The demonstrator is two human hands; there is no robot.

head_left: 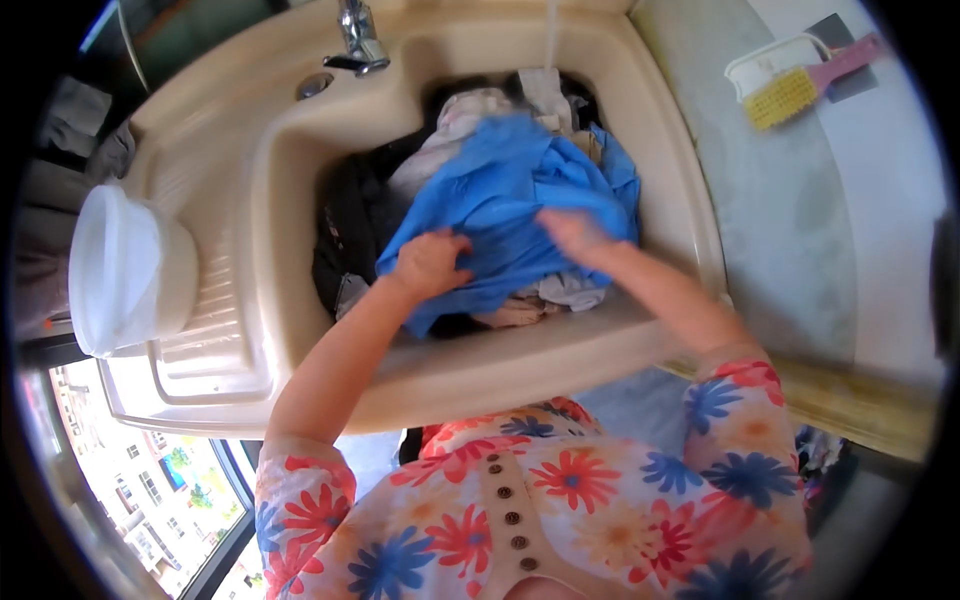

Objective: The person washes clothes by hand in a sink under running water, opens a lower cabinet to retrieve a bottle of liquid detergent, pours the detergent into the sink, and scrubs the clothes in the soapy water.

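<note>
A blue garment (500, 190) lies spread over a heap of wet-looking laundry in the beige sink (290, 200). On its left part my left hand (432, 265) has its fingers curled into the fabric. My right hand (580, 238), somewhat blurred, pinches the cloth farther right with its fingers together. Dark clothing (345, 220) shows at the left of the heap, and a pale, patterned cloth (455, 125) lies behind the blue one. Light grey fabric (572, 291) pokes out near the front wall.
A thin stream of water (552, 35) falls into the basin at the back. The chrome tap (358, 40) stands left of it. A white tub (135, 270) rests on the ribbed drainboard (215, 320). On the right ledge lies a yellow-bristled brush (790, 97) with a pink handle.
</note>
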